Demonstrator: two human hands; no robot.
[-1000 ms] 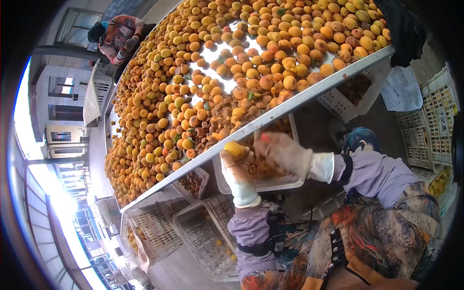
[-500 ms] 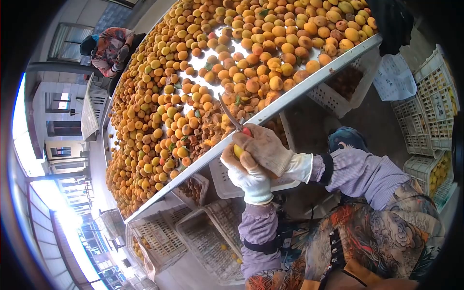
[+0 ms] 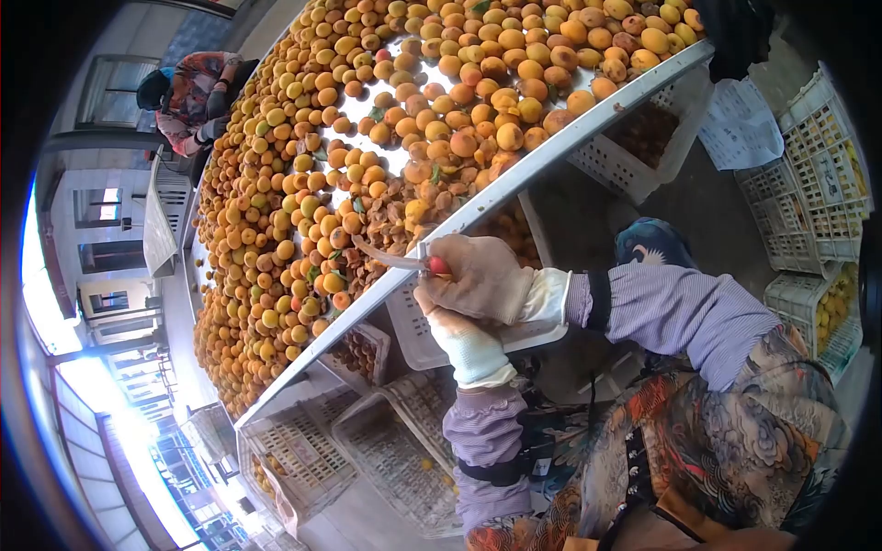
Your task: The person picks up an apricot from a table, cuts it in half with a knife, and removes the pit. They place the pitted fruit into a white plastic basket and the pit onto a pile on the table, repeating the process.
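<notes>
In my gloved right hand (image 3: 482, 280) is a curved knife (image 3: 390, 258) with a red handle; its blade points left across the table's metal rim (image 3: 560, 147). My gloved left hand (image 3: 467, 344) is closed just below, pressed against the right. The yellow apricot it held between the fingers a moment ago is now hidden behind the right hand. Beyond the rim, a heap of apricots (image 3: 303, 188) covers much of the table. Brownish, cut-looking fruit pieces (image 3: 390, 216) lie near the blade.
A white crate (image 3: 418, 331) stands under the rim, below my hands. Crates (image 3: 390, 459) are on the floor at lower left, and stacked crates (image 3: 804, 165) at right. A white sack (image 3: 740, 124) hangs near them. Another person (image 3: 197, 96) works across the table.
The knife blade has swung from pointing up to pointing left. My right hand has turned and shifted slightly left over the left hand, covering the apricot. The view has shifted slightly.
</notes>
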